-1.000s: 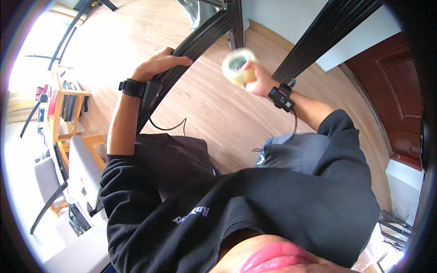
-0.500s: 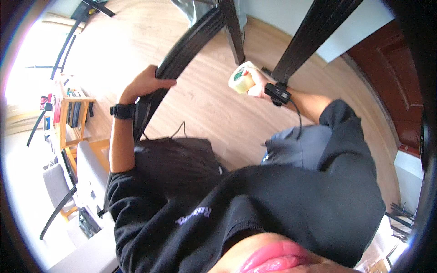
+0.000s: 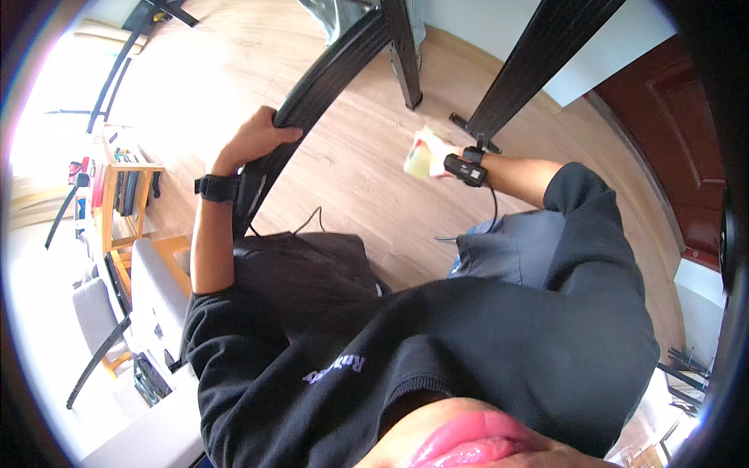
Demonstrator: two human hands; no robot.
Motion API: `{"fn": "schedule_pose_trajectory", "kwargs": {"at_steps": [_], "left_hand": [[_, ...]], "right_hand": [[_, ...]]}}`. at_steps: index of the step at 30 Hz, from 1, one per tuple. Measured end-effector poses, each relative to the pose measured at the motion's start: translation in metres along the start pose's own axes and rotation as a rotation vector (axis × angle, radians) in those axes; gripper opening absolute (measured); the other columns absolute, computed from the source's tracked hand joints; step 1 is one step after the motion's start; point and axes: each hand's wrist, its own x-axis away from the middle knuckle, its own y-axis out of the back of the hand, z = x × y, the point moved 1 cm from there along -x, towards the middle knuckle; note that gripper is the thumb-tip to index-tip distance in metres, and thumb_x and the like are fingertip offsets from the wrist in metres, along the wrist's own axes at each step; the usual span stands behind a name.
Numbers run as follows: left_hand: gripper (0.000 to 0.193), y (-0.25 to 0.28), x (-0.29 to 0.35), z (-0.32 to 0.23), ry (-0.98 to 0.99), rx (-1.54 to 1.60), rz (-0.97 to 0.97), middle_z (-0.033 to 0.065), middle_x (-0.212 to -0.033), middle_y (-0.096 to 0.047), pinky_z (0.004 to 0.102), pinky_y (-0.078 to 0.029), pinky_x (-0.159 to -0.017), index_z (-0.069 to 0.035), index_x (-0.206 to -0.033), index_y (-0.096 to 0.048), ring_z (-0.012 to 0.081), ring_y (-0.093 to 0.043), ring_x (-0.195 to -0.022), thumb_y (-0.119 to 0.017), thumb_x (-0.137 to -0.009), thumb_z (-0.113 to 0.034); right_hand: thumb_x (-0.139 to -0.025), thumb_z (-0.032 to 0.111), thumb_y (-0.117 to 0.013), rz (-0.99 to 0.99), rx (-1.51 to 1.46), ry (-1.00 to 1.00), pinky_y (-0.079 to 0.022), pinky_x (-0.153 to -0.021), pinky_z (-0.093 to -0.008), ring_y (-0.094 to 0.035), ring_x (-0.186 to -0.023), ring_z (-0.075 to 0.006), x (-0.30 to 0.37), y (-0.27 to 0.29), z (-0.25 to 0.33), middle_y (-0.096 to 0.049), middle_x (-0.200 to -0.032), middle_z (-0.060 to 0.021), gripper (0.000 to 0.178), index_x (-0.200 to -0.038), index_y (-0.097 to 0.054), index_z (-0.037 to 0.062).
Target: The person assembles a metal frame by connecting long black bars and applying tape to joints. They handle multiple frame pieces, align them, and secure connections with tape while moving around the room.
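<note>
My left hand [image 3: 253, 142] is closed around a long black beam [image 3: 337, 69], its thumb laid across the top face. The beam slants from beside my left leg up to the far middle, where it meets a black post [image 3: 402, 69]. My right hand [image 3: 440, 157] grips a pale yellow, rounded object [image 3: 417, 161], held above the floor and smeared by motion; its kind cannot be made out. Just beyond my right wrist stands a thick black upright [image 3: 515, 74] with a small foot.
Wood-look flooring [image 3: 351, 168] lies between my legs and the frame. A brown door [image 3: 671, 140] is at the right. On the left are a wooden shelf [image 3: 129, 168] with books and a grey chair [image 3: 97, 312]. Clear plastic [image 3: 331, 17] hangs at the far middle.
My right hand has drawn the pale yellow object a little nearer to me, away from the base of the black post. The left hand keeps its hold on the beam.
</note>
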Motion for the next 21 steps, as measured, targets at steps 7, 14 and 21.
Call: {"fn": "schedule_pose_trajectory", "kwargs": {"at_steps": [7, 14, 21], "left_hand": [[0.069, 0.000, 0.006, -0.001, 0.035, 0.011, 0.000, 0.0219, -0.098, -0.072, 0.0378, -0.056, -0.077, 0.009, -0.120, -0.064, 0.0294, -0.071, -0.088, -0.082, -0.079, -0.044], [0.070, 0.003, 0.011, -0.010, 0.015, -0.006, -0.010, 0.0231, -0.100, -0.072, 0.0391, -0.056, -0.081, 0.011, -0.119, -0.064, 0.0288, -0.071, -0.092, -0.080, -0.080, -0.044], [0.069, 0.007, 0.001, -0.005, -0.001, -0.043, 0.017, 0.0247, -0.102, -0.072, 0.0396, -0.056, -0.083, 0.011, -0.118, -0.064, 0.0320, -0.071, -0.092, -0.082, -0.079, -0.043]], "right_hand": [[-0.079, 0.019, -0.075, 0.354, -0.002, 0.900, -0.054, -0.095, -0.0412, -0.060, -0.104, -0.0246, 0.003, -0.021, 0.092, -0.060, -0.106, -0.0086, 0.042, -0.116, -0.056, 0.0148], [-0.080, 0.019, -0.071, 0.132, 0.322, 0.434, -0.055, -0.069, -0.0389, -0.063, -0.079, -0.0231, 0.000, -0.010, 0.042, -0.061, -0.090, -0.0069, 0.021, -0.095, -0.059, 0.0110], [-0.083, 0.025, -0.072, 0.378, -0.120, 0.544, -0.053, -0.092, -0.0383, -0.064, -0.103, -0.0248, 0.019, -0.021, 0.088, -0.064, -0.105, -0.0096, 0.036, -0.113, -0.060, 0.0099]]}}
